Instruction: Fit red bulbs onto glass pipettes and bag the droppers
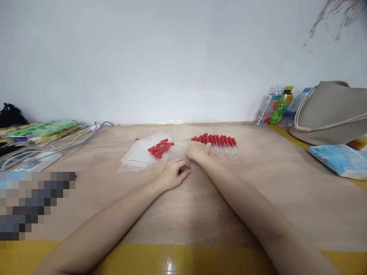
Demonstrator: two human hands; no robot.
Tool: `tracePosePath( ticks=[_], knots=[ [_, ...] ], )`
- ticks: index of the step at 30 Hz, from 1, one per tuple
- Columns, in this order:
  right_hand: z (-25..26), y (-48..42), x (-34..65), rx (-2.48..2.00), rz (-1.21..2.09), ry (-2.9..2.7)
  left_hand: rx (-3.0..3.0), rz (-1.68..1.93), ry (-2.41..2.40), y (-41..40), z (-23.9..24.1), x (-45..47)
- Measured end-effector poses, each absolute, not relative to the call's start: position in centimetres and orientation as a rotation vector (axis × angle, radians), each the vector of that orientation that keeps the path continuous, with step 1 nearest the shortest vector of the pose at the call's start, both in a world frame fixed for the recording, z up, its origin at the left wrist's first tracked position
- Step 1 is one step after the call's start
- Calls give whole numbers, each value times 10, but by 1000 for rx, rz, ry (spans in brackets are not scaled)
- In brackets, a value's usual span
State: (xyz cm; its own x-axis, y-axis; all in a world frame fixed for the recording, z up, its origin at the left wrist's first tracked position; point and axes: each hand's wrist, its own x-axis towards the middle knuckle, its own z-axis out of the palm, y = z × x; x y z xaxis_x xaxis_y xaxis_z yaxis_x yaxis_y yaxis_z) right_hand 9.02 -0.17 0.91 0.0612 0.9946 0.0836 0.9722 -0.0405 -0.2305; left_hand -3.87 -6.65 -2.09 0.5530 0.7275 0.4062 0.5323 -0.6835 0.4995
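My left hand (175,174) rests on the table just in front of a row of thin clear tubes (174,151). Its fingers curl loosely, with a gap to the thumb, and nothing shows in them. My right hand (198,151) reaches over the right end of those tubes, its fingers hidden behind its back. Right beside it lies a row of clear droppers with red bulbs (222,139), bulbs toward the wall and thin tips toward me. Loose red bulbs (160,148) are heaped left of the tubes, partly over clear plastic bags (134,156).
A power strip (38,162) with cables and green-and-yellow packs (48,129) lie at the left. Bottles (282,106), a grey bag (332,110) and a blue packet (340,160) are at the right. A white wall (172,68) bounds the wooden table (160,217) behind.
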Motion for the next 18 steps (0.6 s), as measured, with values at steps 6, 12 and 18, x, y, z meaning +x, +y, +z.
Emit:
tracePosePath(
  ticks=[6,12,18],
  knots=[
    [9,1,88,-2109,219,-1984,2434,906,1096,-68,-19,-38],
    [9,-12,95,-2025,151,-1979,2478,912,1134,-68,-20,-39],
    [-5,-43,130,-1697,-163,-2027,2665,1029,1519,-54,-16,-54]
  ],
)
